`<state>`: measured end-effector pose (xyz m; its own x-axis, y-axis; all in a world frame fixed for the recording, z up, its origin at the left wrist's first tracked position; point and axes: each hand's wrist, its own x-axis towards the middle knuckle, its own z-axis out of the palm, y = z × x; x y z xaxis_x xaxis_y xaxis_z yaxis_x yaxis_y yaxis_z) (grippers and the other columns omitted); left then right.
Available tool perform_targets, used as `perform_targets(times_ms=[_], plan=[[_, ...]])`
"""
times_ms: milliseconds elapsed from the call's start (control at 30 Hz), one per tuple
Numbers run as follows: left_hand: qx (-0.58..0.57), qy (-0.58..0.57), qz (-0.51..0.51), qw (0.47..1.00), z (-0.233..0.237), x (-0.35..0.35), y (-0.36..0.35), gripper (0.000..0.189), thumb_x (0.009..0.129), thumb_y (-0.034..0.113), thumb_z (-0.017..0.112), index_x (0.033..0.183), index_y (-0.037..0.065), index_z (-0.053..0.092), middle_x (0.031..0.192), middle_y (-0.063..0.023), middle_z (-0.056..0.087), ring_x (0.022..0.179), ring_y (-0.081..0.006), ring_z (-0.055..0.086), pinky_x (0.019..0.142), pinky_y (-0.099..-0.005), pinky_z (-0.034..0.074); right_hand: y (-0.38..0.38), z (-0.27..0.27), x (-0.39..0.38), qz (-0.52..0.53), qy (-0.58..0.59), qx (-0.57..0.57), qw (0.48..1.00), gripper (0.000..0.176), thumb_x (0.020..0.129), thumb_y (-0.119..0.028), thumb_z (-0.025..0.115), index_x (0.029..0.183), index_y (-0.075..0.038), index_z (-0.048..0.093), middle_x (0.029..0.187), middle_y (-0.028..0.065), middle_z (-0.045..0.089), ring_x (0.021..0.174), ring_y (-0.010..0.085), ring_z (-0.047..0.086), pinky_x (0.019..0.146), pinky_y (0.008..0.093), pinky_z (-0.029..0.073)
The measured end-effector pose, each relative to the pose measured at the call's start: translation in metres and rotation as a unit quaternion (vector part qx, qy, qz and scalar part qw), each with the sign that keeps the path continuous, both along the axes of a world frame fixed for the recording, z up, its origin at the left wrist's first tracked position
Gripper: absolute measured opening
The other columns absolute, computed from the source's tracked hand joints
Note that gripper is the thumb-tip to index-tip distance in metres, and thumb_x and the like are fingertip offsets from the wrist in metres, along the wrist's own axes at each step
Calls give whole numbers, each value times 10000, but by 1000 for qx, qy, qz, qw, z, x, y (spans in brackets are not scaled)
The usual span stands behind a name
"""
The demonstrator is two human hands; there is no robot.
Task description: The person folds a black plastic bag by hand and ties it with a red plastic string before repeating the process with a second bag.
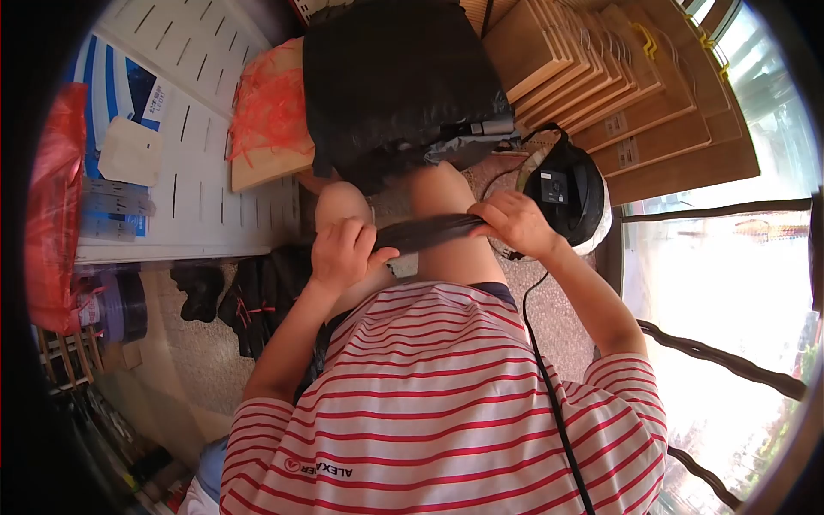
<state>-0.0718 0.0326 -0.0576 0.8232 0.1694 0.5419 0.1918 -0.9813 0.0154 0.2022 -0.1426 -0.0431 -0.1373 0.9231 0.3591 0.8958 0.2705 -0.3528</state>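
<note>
A black, thin folded strip [429, 232], of plastic or cloth, stretches between my two hands above my thighs; motion blurs it slightly. My left hand [343, 253] has its fingers curled round the left end, with the thumb pointing toward the middle. At the other end, my right hand [518, 223] pinches the strip between thumb and fingers. Just beyond my knees stands a large bulk covered in black plastic [399, 86], with crumpled dark material along its near edge.
Red plastic string [273, 107] lies on a board at the far left. A white slotted panel [202, 193] stands left, near a red bag [56, 210]. Wooden boards [635, 94] stack at the right, above a black bag [562, 184]. Black bundles [249, 300] sit on the floor.
</note>
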Motion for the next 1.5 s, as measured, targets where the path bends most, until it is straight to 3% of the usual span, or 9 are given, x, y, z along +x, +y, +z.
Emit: perform_targets(times_ms=[200,567,800,1100,1267,1367,1433,1467,1500], plan=[[61,36,-25,997,-12,-4,0,580,774,589,621,1007,59,590,891,-75,558,707,-221,555,598,-315,418,-2,-24,8,7,-41,43,998,358,749,-301,708,1004,-74,599,812,48,610,733,248,609,660,354,492],[53,7,-18,998,-5,1,-1,496,777,535,656,982,86,612,865,-36,540,741,-168,548,618,-297,389,10,19,-25,-29,-59,-32,997,691,681,-291,768,1261,-64,467,1200,106,533,1101,298,504,975,410,380],[1,45,57,997,-1,-13,7,583,673,595,697,911,70,610,697,-42,554,603,-196,569,547,-304,427,13,-5,-13,-64,92,-111,987,367,687,-201,763,1022,-102,648,952,77,584,983,293,583,797,418,494],[-63,118,-99,986,29,-1,18,486,634,534,717,732,92,540,623,-44,542,599,-216,601,565,-337,475,33,31,-44,43,53,-118,991,600,700,-203,773,1218,-36,522,1081,166,579,1024,371,561,882,444,449],[-59,137,-95,984,47,-1,38,476,630,525,707,744,89,553,682,-44,573,663,-228,604,681,-361,476,37,27,-55,29,86,-209,974,539,764,-232,728,1258,-119,545,843,150,635,796,343,627,713,436,492],[-4,13,-40,999,59,5,43,600,628,546,723,963,61,613,919,-93,619,921,-243,600,826,-388,454,41,32,-56,-24,156,-115,981,432,805,-159,702,1226,-140,611,783,149,661,713,350,627,643,402,497],[-27,-155,216,964,62,8,39,830,616,590,735,1207,36,552,1165,-138,547,1162,-289,485,933,-428,402,42,21,-50,-72,212,-133,965,367,818,-149,700,1179,-119,636,795,144,669,702,306,641,650,365,498],[-151,-205,230,939,44,7,35,964,733,413,793,1445,28,270,1377,-186,405,1293,-290,389,1043,-393,342,42,17,-48,-121,268,-149,944,304,832,-139,698,1132,-99,662,806,140,678,691,262,655,657,328,499],[-151,-207,230,939,26,11,30,964,733,413,793,1445,28,270,1377,-186,405,1293,-290,389,1043,-393,342,44,18,-49,-121,266,-149,945,304,832,-139,698,1132,-99,662,806,140,678,691,262,655,657,328,499]])
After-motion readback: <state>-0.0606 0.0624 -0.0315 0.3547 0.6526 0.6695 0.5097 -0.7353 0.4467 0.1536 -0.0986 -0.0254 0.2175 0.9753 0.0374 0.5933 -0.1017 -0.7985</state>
